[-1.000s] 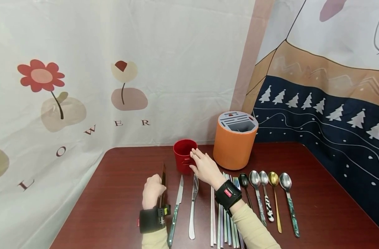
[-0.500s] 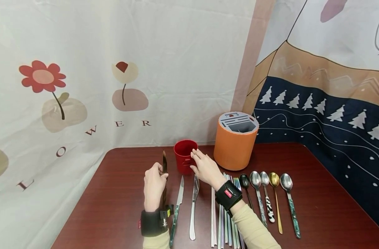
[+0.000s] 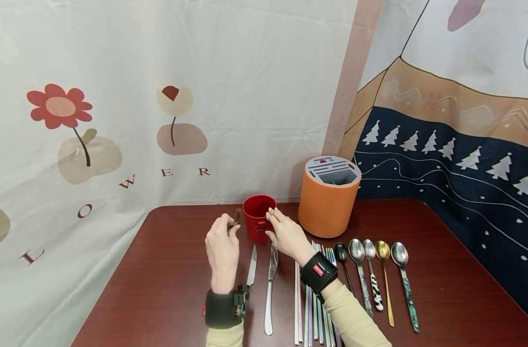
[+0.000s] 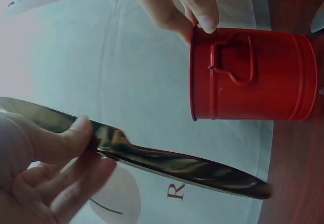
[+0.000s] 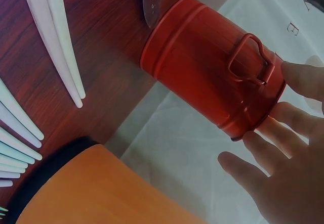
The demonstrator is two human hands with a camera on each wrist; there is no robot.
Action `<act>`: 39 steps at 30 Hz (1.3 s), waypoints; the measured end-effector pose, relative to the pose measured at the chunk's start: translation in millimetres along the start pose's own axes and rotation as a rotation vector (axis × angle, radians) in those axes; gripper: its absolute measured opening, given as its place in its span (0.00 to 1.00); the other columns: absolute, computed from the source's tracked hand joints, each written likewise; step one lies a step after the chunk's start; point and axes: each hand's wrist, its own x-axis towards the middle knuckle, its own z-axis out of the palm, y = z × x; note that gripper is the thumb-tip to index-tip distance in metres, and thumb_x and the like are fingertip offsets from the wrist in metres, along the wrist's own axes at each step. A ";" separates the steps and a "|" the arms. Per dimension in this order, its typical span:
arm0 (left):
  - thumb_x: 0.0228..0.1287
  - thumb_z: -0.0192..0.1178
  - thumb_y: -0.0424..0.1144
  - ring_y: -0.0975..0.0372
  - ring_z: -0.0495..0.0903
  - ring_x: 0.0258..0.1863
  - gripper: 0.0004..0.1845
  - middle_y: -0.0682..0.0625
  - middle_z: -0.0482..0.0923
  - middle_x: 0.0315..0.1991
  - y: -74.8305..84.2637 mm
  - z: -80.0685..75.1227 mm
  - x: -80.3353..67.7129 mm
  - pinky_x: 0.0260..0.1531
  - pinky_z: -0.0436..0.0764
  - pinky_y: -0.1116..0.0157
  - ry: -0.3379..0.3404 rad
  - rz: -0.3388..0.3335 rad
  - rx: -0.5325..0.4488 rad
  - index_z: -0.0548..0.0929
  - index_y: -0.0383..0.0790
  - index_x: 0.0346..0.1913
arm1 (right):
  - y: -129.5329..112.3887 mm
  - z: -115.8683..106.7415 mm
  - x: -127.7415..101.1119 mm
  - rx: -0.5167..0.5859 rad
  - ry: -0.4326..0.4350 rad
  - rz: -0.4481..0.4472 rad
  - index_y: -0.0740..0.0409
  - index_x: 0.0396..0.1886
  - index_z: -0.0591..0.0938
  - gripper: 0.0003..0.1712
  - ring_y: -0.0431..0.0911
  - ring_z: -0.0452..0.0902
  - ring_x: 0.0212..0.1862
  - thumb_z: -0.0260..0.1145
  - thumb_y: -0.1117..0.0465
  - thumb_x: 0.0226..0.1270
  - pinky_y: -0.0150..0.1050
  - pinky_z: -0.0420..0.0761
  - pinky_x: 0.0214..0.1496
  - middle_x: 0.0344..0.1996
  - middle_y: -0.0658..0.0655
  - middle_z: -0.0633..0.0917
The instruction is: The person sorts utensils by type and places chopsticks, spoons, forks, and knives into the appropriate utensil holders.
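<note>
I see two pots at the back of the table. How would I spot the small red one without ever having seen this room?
Start at the dark red table and find the tall orange holder near its back edge. Just left of it stands the red pot, with the right hand touching its rim. Unlike its neighbour, it is shorter, red, open-topped and has a small handle on its side.

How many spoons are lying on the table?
5. The spoons lie in a row right of the chopsticks: black spoon, silver spoon, spotted-handle spoon, gold spoon, green-handle spoon. The right forearm may hide another.
</note>
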 end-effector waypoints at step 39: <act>0.55 0.65 0.25 0.54 0.84 0.34 0.06 0.37 0.82 0.33 2.2 41.8 -5.8 0.38 0.81 0.76 0.207 -0.012 -0.614 0.83 0.29 0.37 | 0.1 3.0 -0.6 -0.027 0.066 -0.022 0.61 0.59 0.76 0.27 0.52 0.72 0.65 0.67 0.56 0.61 0.46 0.78 0.57 0.63 0.60 0.75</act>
